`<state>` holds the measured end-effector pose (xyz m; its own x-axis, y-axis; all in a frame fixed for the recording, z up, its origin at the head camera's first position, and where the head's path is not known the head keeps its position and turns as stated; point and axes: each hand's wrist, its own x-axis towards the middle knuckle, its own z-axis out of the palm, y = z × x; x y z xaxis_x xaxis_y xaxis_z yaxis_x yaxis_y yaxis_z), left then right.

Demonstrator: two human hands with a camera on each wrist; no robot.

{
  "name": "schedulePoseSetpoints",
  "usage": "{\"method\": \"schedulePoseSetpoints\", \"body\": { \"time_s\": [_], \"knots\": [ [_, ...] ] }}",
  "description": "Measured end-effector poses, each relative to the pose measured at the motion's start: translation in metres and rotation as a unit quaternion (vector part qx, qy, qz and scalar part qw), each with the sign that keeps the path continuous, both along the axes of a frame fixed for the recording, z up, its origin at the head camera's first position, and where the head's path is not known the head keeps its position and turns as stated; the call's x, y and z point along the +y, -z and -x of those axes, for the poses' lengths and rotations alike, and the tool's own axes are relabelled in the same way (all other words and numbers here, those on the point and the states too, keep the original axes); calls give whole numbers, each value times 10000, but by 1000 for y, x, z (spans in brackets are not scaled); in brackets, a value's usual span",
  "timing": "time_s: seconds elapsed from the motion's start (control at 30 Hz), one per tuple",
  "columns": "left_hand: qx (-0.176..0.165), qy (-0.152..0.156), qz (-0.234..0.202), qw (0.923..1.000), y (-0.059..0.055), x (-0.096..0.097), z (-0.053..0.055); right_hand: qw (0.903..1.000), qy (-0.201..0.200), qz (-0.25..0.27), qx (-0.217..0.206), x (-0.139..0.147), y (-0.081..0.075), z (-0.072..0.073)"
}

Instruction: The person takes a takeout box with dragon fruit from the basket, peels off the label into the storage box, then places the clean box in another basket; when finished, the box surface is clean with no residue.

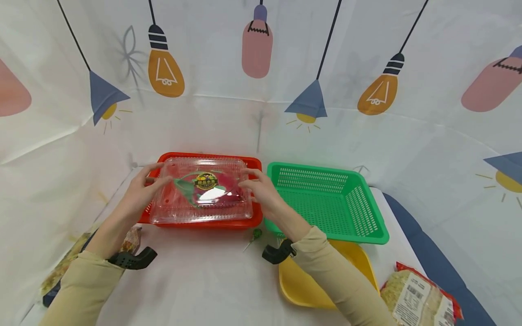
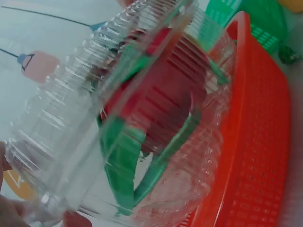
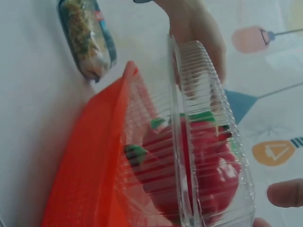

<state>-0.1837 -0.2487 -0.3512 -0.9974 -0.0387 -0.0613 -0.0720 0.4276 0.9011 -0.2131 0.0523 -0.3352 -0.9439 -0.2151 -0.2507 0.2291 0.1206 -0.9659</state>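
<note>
A clear plastic clamshell box (image 1: 163, 203) with a black and gold label lies tilted over the red basket (image 1: 212, 225). Through its walls shows a pink-red dragon fruit (image 3: 213, 175) with green leaf tips. My left hand (image 1: 142, 190) holds the box at its left end, with fingertips (image 2: 78, 220) round the corner in the left wrist view. At the right end is my right hand (image 1: 265, 194), its fingers extended along the edge. In the right wrist view one finger (image 3: 286, 193) stands off the lid. Most of that hand is hidden there.
Right of the red basket stands a green basket (image 1: 322, 213), overlapping a yellow tray (image 1: 302, 290). A small green item on a stick (image 1: 257, 234) lies on the white table. Food packs lie at the left (image 1: 132, 240) and front right (image 1: 420, 294). A printed cloth hangs behind.
</note>
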Motion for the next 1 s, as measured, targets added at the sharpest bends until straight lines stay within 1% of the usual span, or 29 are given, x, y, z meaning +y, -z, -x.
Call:
{"method": "schedulePoseSetpoints", "body": {
  "time_s": [0.23,0.4,0.6,0.73,0.83,0.97,1.0],
  "knots": [
    [190,313,226,9991,-3,-1,-26,9997,-213,143,-21,7,-1,-24],
    [205,557,251,9979,-4,0,-45,9994,-343,-30,58,12,-1,-42],
    [277,678,487,9961,2,2,-69,9986,-489,-163,123,19,5,-66],
    [117,788,517,9955,8,3,-84,9974,-613,-247,279,24,11,-81],
    [-62,933,403,9948,12,4,-95,9963,-698,-278,421,29,16,-93],
    [-196,955,450,9942,19,2,-109,9949,-878,-220,445,35,20,-108],
    [-242,921,547,9940,20,2,-113,9946,-919,-205,427,36,21,-111]
  ]
}}
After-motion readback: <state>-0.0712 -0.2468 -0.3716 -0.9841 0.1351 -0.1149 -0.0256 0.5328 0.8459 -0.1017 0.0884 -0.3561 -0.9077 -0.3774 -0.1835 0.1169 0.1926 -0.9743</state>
